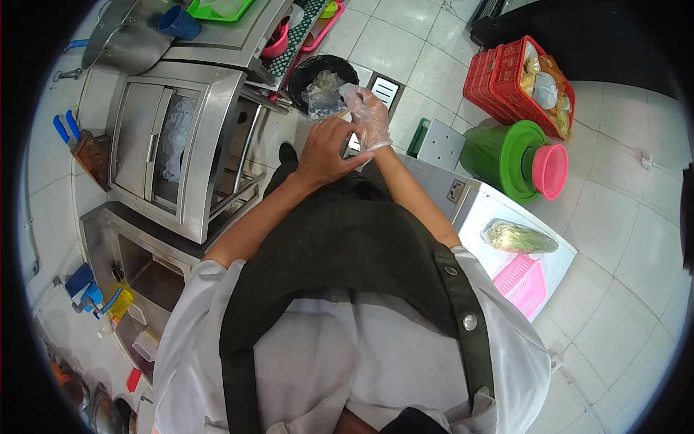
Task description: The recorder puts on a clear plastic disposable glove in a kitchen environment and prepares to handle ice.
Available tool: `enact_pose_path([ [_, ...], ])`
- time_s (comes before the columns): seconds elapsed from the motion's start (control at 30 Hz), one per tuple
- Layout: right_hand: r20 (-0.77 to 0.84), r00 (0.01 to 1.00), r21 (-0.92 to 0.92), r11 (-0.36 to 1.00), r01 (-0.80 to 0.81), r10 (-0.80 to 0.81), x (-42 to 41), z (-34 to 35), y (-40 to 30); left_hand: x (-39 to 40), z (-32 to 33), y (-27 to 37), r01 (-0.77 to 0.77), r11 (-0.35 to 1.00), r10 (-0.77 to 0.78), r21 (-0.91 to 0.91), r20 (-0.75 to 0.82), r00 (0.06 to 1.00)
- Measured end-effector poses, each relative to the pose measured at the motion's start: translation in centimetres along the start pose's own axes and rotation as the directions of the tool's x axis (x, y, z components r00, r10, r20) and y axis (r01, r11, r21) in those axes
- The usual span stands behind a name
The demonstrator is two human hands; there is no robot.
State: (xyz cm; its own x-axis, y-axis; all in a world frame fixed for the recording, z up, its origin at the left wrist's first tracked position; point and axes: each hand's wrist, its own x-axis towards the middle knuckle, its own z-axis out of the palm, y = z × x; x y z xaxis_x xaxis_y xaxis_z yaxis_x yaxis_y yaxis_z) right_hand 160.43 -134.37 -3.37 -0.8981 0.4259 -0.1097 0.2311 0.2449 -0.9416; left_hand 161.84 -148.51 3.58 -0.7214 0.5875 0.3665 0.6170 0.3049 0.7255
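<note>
My right hand (368,114) wears a clear, loose plastic glove (375,136) that reaches the wrist, its fingers bent. Bare, my left hand (328,149) is beside it, thumb by the glove's cuff and fingertips against the glove's side. Whether those fingertips pinch the plastic is unclear. Just beyond both hands stands a bin lined with a black bag (300,87). Crumpled clear plastic waste (324,89) fills its middle.
At left are a steel cabinet (135,135) with a partly open sliding door, and a steel sink (157,271). On the right stand a white chest-like appliance (477,217), a green bucket (482,152) and a red crate (488,81). A floor drain grate (385,89) lies ahead.
</note>
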Motion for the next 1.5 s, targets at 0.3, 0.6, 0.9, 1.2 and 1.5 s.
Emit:
enact_pose_path([
  [0.3, -0.099, 0.995, -0.009, 1.0, 0.024, -0.025, 1.2, -1.3, 0.2, 0.2, 1.4, -0.7, -0.094, 0.995, 0.096, -0.016, 0.148, 0.984],
  [0.6, 0.139, 0.99, 0.073, 0.997, 0.025, -0.035, 0.0, -2.1, -0.5, -1.0, 1.6, 0.5, -0.039, 0.983, 0.096, -0.178, 0.328, 0.94],
  [0.9, 0.232, 0.964, 0.257, 0.948, -0.188, 0.128, 1.8, -3.3, 1.8, -1.6, 2.5, -0.9, 0.338, 0.84, -0.021, -0.425, 0.597, 0.802],
  [1.2, 0.359, 0.915, -0.529, 0.848, 0.035, 0.187, -1.6, -6.7, 14.8, -10.1, 5.5, -15.9, 0.665, 0.721, -0.521, -0.194, 0.481, 0.705],
  [1.5, 0.852, 0.384, -0.512, 0.417, 0.751, 0.356, -14.3, -14.9, 35.0, -30.2, -4.8, -27.2, 0.848, 0.449, -0.887, 0.281, 0.253, 0.386],
])
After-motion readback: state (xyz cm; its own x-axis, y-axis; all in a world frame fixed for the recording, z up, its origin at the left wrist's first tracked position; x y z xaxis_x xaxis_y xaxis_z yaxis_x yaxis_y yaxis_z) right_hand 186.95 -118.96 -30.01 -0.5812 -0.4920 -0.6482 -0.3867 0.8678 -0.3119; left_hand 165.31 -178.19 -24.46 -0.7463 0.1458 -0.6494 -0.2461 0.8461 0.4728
